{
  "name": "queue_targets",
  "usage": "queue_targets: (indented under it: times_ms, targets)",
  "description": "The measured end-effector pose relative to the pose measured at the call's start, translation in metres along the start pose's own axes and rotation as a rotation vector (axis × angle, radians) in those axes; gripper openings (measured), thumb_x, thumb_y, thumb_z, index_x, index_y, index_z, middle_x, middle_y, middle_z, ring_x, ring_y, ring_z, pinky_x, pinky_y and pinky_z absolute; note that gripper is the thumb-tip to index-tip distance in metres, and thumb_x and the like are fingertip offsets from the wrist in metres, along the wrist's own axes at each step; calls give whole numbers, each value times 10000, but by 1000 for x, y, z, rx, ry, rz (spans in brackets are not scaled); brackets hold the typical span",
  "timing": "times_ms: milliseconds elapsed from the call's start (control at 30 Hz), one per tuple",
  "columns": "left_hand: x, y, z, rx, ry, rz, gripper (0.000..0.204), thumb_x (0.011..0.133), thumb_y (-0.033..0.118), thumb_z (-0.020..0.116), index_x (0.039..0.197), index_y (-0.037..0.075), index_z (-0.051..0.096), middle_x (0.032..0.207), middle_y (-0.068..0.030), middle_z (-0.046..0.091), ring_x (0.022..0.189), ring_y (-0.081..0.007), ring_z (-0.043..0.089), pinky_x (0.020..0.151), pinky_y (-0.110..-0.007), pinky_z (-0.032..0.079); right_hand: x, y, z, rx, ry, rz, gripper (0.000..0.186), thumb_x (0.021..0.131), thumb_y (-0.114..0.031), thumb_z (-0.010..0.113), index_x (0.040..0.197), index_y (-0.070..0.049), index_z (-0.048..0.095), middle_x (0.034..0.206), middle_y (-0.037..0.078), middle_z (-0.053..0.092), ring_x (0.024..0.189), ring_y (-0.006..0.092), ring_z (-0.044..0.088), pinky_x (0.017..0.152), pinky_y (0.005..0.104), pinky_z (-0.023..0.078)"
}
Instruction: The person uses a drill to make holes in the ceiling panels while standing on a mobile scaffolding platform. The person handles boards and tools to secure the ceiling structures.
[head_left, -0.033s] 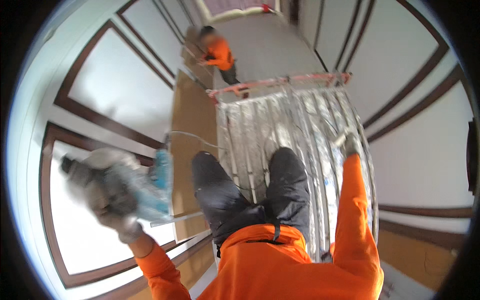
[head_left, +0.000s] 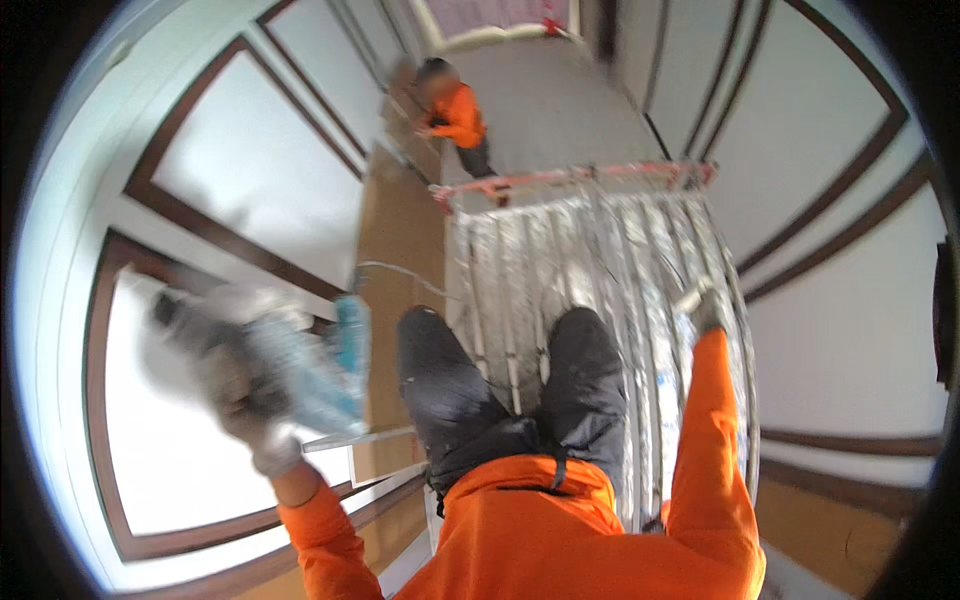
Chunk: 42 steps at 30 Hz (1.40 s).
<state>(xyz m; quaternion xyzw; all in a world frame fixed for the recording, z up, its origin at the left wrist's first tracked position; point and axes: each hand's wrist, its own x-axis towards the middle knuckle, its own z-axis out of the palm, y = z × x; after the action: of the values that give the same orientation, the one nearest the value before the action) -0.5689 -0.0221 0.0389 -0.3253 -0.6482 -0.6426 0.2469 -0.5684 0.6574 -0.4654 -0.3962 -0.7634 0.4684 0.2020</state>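
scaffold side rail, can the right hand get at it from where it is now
Probably yes: the gloved right hand is already down at the scaffold side rail, apparently on it, with nothing between them.

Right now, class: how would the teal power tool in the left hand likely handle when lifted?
The teal power tool looks rigid and bulky, so probably stiff and fairly heavy. The gloved left hand wraps it fully, suggesting a firm hold helps. A cord seems attached and may drag.

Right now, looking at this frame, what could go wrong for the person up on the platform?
1. The left hand holds a teal power tool out beyond the metal scaffold platform; if that hold slips, it could fall to the floor.
2. A co-worker in orange stands near the platform's far end, so anything dropped may land close to them.
3. The right hand is at the side rail; whether it grasps it is unclear.
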Motion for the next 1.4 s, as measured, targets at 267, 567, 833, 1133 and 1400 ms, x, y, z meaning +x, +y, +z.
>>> queue_targets:
  times_ms: [267,567,833,1133,1400]
  targets:
    - [62,-15,24,-339,42,-199,236,877,45,693,1103,-25,684,1030,-115,713,823,-121,654,724,-292,545,-64,-13,7,-160,169,-215,647,871,-320,800,1345,64,585,1268,282,674,1184,444,637,992,465,518]
    - [149,32,53,-486,-146,0,193,947,144,732,1059,-11,701,891,-47,691,718,-64,567,663,-260,493,-258,-477,4,202,-339,-1146,995,795,-458,900,1537,5,426,1464,204,541,1394,350,513,1140,471,449]
    - [223,116,67,-443,-245,186,351,958,293,704,1052,-45,696,894,-107,703,810,-165,698,774,-321,588,-335,-675,-24,386,-35,-1782,1093,689,-380,966,1552,-4,410,1489,229,521,1366,410,521,1111,512,434]
    - [287,242,61,-334,-227,666,484,995,457,576,967,-14,687,852,-95,695,783,-146,693,711,-296,581,-400,-803,-83,681,234,-1734,1246,711,-241,956,1640,4,162,1616,237,370,1485,345,419,1211,447,389]
    - [372,274,56,-464,-284,592,394,1012,413,638,1016,21,666,883,-93,699,781,-188,716,729,-326,604,-402,-879,-98,778,374,-1810,1059,785,-110,853,1638,-34,230,1586,212,417,1465,326,447,1211,439,386]
